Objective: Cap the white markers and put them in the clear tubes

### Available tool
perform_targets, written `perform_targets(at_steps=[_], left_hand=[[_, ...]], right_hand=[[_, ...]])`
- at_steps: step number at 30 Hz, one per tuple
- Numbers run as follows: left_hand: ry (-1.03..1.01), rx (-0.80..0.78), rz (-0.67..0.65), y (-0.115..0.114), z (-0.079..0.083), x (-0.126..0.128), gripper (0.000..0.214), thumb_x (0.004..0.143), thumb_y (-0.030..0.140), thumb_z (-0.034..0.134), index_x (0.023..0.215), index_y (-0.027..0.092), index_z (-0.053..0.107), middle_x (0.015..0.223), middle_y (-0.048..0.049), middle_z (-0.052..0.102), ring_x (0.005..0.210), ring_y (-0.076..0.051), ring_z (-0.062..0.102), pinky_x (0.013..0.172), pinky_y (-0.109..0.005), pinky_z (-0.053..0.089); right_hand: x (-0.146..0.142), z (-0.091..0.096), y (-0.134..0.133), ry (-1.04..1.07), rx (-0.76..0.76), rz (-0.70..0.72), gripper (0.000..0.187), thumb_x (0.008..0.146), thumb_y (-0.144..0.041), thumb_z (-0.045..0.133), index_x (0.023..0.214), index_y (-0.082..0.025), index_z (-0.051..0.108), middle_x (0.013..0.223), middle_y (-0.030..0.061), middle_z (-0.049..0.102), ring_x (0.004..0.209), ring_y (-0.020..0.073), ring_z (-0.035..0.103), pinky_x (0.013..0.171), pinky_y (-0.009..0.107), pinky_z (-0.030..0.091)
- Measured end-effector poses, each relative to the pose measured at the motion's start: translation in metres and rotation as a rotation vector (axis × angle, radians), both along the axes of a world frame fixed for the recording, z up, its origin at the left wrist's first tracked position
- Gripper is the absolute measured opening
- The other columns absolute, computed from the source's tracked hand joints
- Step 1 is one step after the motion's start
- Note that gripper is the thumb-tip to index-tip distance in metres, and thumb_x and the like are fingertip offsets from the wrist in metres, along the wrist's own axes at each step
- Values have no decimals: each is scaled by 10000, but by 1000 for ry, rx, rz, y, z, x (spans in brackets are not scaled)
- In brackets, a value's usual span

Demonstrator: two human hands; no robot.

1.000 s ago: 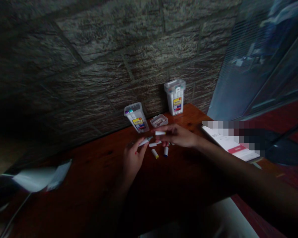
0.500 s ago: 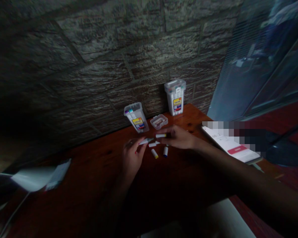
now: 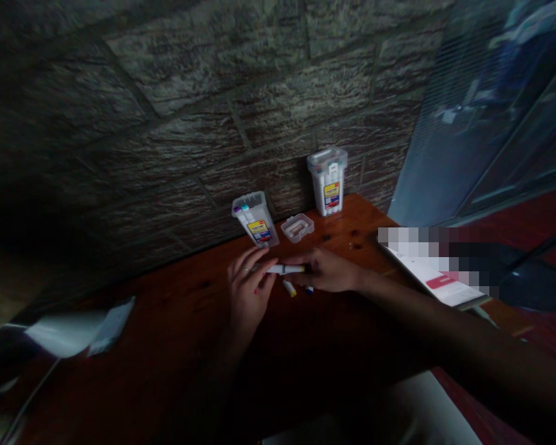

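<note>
Now, left hand (image 3: 252, 281) pinching a white marker (image 3: 273, 269), right hand (image 3: 331, 270) holding a yellow-ended cap (image 3: 295, 269) in line with it, two loose caps (image 3: 289, 288) nearby, on wooden table (image 3: 185, 334).

Above the bench (image 3: 180, 309), the left hand (image 3: 252, 281) grips a white marker (image 3: 273, 269) while the right hand (image 3: 332, 270) holds the yellow-ended cap (image 3: 295, 269) in line at its tip. Two loose caps, one yellow-ended (image 3: 289, 288), one blue-ended (image 3: 309, 290), lie just below. Behind stand an open marker tub (image 3: 259, 230) and a lidded one (image 3: 331, 198), with a clear lid (image 3: 298, 228) between them.
</note>
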State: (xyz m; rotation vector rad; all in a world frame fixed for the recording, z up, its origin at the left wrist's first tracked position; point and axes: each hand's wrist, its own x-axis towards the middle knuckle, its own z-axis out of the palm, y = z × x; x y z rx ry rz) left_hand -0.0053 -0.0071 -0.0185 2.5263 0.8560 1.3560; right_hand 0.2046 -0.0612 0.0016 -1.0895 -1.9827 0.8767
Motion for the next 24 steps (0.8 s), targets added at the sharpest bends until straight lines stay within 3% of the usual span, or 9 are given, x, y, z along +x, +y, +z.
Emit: perform_targets(at_steps=[5,9,12,15,19,24], left_hand=[[16,38,1,2,1,-2,262,804,129,708,980,314,764,1210,-39,730,1199,-292,603,1045,-509,396],[24,78,12,1,2,-1,233,799,123,713,951,295,756,1164,-46,746,1152,-294,626,1011,-488,407],[37,112,18,-1,3,0,188,803,145,728,930,283,743,1159,-48,750,1141,-293,632,997,-473,405],[56,137,29,-3,3,1,158,811,159,733,914,278,727,1164,-42,751,1143,-290,633,985,-462,407],[71,184,26,-5,3,1,176,823,119,708,923,264,711,1163,-46,754,1133,-279,642,972,-452,423],[91,249,12,-6,3,2,174,828,123,718,943,253,717,1160,-46,756,1135,-275,650,976,-450,443]], right_hand=[[-5,3,-3,-18,14,-1,307,951,-312,584,1193,-171,711,742,0,716,568,93,590,601,209,462],[-8,5,-5,51,-148,16,368,966,-331,562,1286,-161,623,789,11,726,477,70,566,509,185,454],[-9,7,-6,88,-203,3,354,970,-362,553,1235,-138,620,806,32,735,492,86,599,495,193,467],[-8,7,-7,31,-89,11,314,994,-380,514,1145,-147,661,797,30,736,502,89,600,537,211,475],[-10,3,-7,-39,77,-17,304,1006,-332,502,1215,-157,636,779,24,727,626,125,656,640,240,484],[-13,-1,-7,-58,154,-66,294,996,-358,525,1156,-158,670,954,73,753,819,172,704,748,275,494]])
